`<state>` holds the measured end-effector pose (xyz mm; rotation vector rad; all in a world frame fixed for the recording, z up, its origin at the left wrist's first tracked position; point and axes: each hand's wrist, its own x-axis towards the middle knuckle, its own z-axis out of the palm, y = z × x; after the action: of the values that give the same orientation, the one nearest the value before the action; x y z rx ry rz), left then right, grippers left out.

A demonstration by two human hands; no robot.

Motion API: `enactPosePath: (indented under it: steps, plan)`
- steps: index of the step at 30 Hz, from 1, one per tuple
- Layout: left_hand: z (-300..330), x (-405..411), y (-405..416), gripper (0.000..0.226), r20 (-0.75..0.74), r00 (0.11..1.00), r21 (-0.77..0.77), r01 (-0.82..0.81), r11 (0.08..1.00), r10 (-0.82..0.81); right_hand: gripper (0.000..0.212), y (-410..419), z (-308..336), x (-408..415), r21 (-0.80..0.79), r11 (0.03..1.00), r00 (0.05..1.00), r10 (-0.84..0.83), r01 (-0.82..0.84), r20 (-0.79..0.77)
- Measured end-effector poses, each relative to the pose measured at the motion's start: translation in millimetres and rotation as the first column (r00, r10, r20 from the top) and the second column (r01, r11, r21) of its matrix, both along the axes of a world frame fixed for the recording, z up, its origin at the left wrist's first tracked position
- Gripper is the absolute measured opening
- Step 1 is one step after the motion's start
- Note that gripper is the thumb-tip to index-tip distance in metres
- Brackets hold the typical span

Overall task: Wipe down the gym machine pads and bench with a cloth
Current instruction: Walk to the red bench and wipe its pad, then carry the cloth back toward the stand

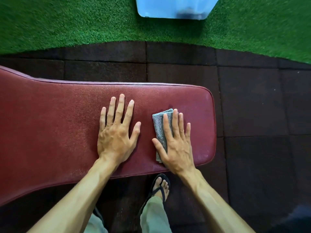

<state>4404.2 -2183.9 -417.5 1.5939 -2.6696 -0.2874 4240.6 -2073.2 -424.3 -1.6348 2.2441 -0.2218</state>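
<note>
A dark red padded bench (58, 125) runs across the view from the left and ends at a rounded right end. My left hand (116, 132) lies flat on the pad with its fingers spread and straight. A folded grey cloth (159, 126) lies near the bench's right end. My right hand (176, 142) presses flat on top of the cloth, fingers straight, covering most of its right side.
Dark rubber floor tiles (252, 101) surround the bench. Green artificial turf (67, 22) lies beyond them, with a light blue box (173, 9) standing on it at the top. My sandalled foot (161, 185) stands just under the bench's near edge.
</note>
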Motion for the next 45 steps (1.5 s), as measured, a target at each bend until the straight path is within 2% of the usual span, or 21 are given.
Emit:
enactPosePath:
  steps: [6, 8, 10, 13, 16, 21, 25, 28, 32, 40, 45]
  plan:
    - [-1, 1, 1, 0.065, 0.010, 1.000, -0.012, 0.001, 1.000, -0.001, 0.058, -4, -8, 7, -0.115, 0.992, 0.995, -0.042, 0.053, 0.096]
    - [2, 0, 1, 0.065, 0.011, 1.000, 0.024, 0.002, 1.000, -0.003, 0.053, -4, -4, 9, -0.168, 0.981, 0.983, -0.067, 0.096, 0.170]
    - [13, -1, 4, 0.063, -0.009, 1.000, 0.100, 0.000, 0.995, 0.000, 0.052, -1, 14, 10, -0.143, 0.978, 0.952, -0.107, 0.153, 0.288]
    - [50, 3, 24, 0.057, -0.069, 0.998, 0.264, 0.033, 0.964, -0.015, 0.050, 19, 69, 16, 0.010, 0.962, 0.850, -0.245, 0.272, 0.467]
    - [100, 17, 62, 0.052, -0.065, 0.993, 0.416, 0.117, 0.902, -0.099, 0.044, 61, 127, 30, 0.133, 0.911, 0.746, -0.397, 0.390, 0.534]
    - [198, 28, 129, 0.052, -0.028, 0.954, 0.584, 0.258, 0.770, -0.299, 0.046, 148, 213, 62, 0.429, 0.678, 0.473, -0.729, 0.597, 0.494]
    - [265, 6, 176, 0.050, -0.005, 0.896, 0.679, 0.330, 0.656, -0.445, 0.048, 209, 270, 76, 0.502, 0.486, 0.271, -0.855, 0.716, 0.442]
    - [293, -29, 205, 0.048, -0.017, 0.863, 0.689, 0.376, 0.619, -0.506, 0.044, 246, 301, 66, 0.482, 0.375, 0.129, -0.874, 0.792, 0.468]
    - [319, -107, 245, 0.042, -0.009, 0.788, 0.684, 0.454, 0.571, -0.615, 0.039, 296, 333, 18, 0.447, 0.285, 0.020, -0.860, 0.848, 0.511]
    - [361, -296, 332, 0.032, -0.073, 0.593, 0.662, 0.630, 0.406, -0.802, 0.031, 394, 382, -124, 0.358, 0.124, -0.079, -0.862, 0.925, 0.501]
    - [372, -406, 365, 0.034, -0.094, 0.547, 0.684, 0.642, 0.345, -0.832, 0.032, 423, 395, -217, 0.330, 0.028, -0.142, -0.866, 0.944, 0.480]
